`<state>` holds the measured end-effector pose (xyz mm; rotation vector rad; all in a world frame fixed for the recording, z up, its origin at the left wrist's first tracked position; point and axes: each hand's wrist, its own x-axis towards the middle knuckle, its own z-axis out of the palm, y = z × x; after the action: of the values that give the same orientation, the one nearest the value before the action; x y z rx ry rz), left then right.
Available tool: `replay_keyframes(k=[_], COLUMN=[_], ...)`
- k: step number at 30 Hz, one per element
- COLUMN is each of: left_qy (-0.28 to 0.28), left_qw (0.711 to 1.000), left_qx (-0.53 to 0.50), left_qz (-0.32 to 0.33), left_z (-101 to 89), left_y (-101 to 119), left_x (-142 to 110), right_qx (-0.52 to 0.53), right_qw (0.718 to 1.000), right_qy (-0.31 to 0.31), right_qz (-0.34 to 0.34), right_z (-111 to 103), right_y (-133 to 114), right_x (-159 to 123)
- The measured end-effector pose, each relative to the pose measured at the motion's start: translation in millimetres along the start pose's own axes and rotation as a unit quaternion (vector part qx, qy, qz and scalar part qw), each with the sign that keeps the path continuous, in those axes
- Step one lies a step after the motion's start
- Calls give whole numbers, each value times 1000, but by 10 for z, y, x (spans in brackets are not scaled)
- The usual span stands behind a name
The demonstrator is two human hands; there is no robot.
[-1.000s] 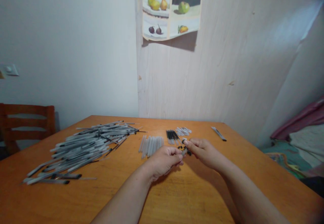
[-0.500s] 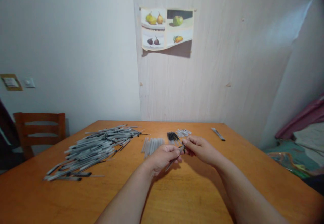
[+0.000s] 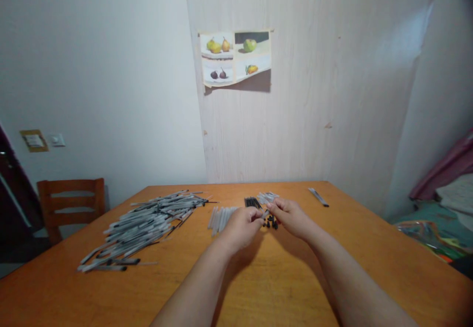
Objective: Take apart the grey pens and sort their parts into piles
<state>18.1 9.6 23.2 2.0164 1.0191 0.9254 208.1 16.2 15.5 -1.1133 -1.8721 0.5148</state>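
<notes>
My left hand (image 3: 244, 227) is closed in a pinch around a pen (image 3: 265, 214), of which only a short greyish end shows between my hands. My right hand (image 3: 290, 216) pinches at the other end of this piece, its fingertips closed; what exactly lies in them is too small to make out. Below my fingertips lie several small black pen plugs (image 3: 272, 222). Just beyond my left hand is a row of clear pen barrels (image 3: 221, 217), partly covered by it. Behind sit black-topped refills (image 3: 253, 202) and a group of small clear caps (image 3: 268, 197).
A big heap of pens (image 3: 148, 226) spreads over the left of the wooden table (image 3: 281, 287). A lone pen (image 3: 318, 197) lies at the back right. A wooden chair (image 3: 72, 202) stands beyond the left edge; fabric (image 3: 439, 194) is piled at the right.
My view has tilted up and turned left. The pen, which stuck out below my left hand half a second ago, is now mostly hidden by it. Both hands stay close together.
</notes>
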Motion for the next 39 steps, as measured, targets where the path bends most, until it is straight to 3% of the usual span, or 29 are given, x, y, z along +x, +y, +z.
replay_keyframes(k=[3, 6, 10, 14, 24, 31, 39], left_qy=[-1, -23, -47, -59, -88, -85, -36], left_qw=[1000, 991, 953, 929, 900, 897, 926], left_qx=[-10, -124, -289, -353, -417, -419, -359], left_qz=[-17, -47, -76, -95, -96, -112, -110], left_z=[27, 50, 55, 57, 106, 109, 121], left_y=[12, 27, -10, -132, -166, -142, 19], left_x=[65, 96, 68, 37, -26, -57, -77], right_qx=[6, 53, 186, 289, 385, 350, 299], right_qw=[999, 997, 979, 953, 914, 927, 947], right_qy=[35, 51, 34, -6, -44, -50, -15], right_qz=[11, 31, 73, 89, 123, 123, 118], right_z=[-4, -28, -58, -41, -64, -69, -46], right_y=[-7, -37, -72, -77, -103, -90, -142], right_x=[18, 22, 12, 4, -40, -41, -36])
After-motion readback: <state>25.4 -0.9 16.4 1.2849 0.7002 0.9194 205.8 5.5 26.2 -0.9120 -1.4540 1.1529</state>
